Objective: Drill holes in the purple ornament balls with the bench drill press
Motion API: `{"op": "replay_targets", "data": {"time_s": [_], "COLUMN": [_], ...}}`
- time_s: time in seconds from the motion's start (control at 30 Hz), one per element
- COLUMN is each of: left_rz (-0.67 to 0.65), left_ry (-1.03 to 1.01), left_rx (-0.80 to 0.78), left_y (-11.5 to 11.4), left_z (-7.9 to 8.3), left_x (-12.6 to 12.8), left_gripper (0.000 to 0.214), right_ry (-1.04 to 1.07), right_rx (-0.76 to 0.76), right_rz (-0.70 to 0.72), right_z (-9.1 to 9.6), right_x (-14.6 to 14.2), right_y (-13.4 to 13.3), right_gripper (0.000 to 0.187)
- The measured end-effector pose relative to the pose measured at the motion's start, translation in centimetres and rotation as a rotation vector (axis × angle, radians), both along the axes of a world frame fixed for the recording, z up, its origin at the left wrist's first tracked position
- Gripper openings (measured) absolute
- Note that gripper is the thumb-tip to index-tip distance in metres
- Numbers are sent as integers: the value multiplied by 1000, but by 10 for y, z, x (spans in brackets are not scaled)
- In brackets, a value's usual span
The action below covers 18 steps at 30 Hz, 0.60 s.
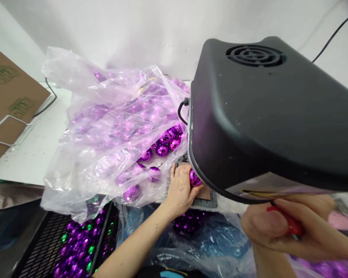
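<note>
- Left hand holds one purple ball; right hand grips a red tool.
- Beyond the left hand, a plastic bag holds many more; whether finished, unclear.

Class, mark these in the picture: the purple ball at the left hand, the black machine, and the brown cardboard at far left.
Purple ball (195, 178): head view, on its faceted surface.
Black machine (274, 112): head view, on its casing below the vent.
Brown cardboard (2, 102): head view, between its green markings.
</note>
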<state>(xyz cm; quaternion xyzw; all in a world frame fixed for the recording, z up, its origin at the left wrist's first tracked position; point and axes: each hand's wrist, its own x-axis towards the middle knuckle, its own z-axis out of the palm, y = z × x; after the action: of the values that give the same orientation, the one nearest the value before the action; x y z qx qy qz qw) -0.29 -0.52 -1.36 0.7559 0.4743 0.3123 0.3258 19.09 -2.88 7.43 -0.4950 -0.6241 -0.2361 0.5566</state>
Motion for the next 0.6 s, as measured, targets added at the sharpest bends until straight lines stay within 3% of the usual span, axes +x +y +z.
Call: {"op": "replay_targets", "data": {"time_s": [0.07, 0.17, 0.3, 0.47, 0.6], "left_rz": [12, 14, 15, 54, 44], "left_ry": [-5, 1, 18, 10, 10], "left_rx": [10, 24, 62, 109, 105], "left_y": [0, 1, 1, 0, 1], "left_z": [-1, -2, -4, -5, -6], "left_x": [0, 1, 1, 3, 3], "left_gripper": [38, 39, 40, 42, 41], "right_ry": [-60, -45, -34, 41, 88], "right_rx": [147, 157, 227, 459, 262], "right_rz": [48, 63, 44, 107, 118], "right_z": [-3, -10, -16, -12, -23], "right_x": [-2, -6, -13, -23, -26], "right_y": [2, 3, 10, 26, 16], "right_gripper": [18, 13, 20, 30, 25]}}
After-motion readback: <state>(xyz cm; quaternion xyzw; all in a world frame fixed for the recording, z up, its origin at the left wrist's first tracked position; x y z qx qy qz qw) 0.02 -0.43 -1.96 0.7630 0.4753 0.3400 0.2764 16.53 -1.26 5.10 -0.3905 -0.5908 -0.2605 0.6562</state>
